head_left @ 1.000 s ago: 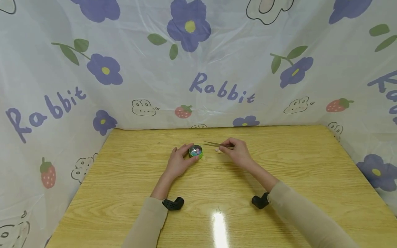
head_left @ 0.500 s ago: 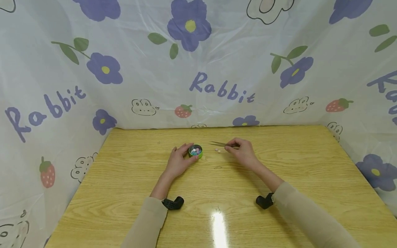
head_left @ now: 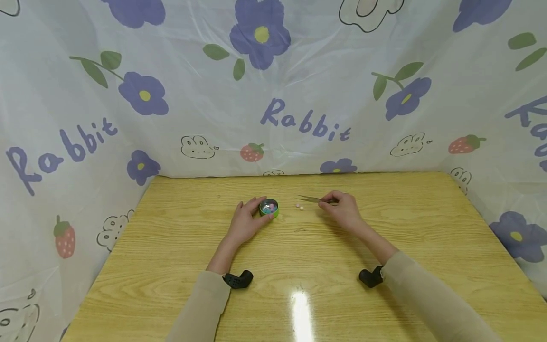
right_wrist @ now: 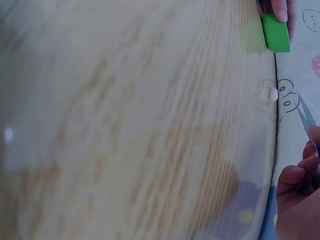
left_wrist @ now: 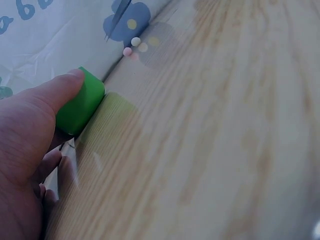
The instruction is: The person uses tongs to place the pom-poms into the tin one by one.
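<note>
My left hand (head_left: pixel 245 223) grips a small round green tin (head_left: pixel 274 215) between thumb and fingers, and the tin rests on the table. Inside it lie several small blue and pink balls (head_left: pixel 271 207). In the left wrist view the thumb presses the tin's green wall (left_wrist: pixel 90 102). My right hand (head_left: pixel 344 212) pinches metal tweezers (head_left: pixel 311 199), whose tips point left and stand slightly apart with nothing between them. Below the tips, a pink ball (head_left: pixel 297 205) and a cream ball (head_left: pixel 301 208) lie on the table, right of the tin. The tweezers (right_wrist: pixel 306 117) also show in the right wrist view.
The wooden table (head_left: pixel 273 256) has a glossy surface that mirrors light near the front. A white cloth (head_left: pixel 205 114) printed with flowers, strawberries and rabbits hangs behind it and at both sides. A black wrist camera (head_left: pixel 239 280) sits on the left wrist, another (head_left: pixel 371 277) on the right.
My right hand has drawn the tweezers rightward, away from the tin and past the two loose balls, which are now fully uncovered. The left hand and tin have stayed put.
</note>
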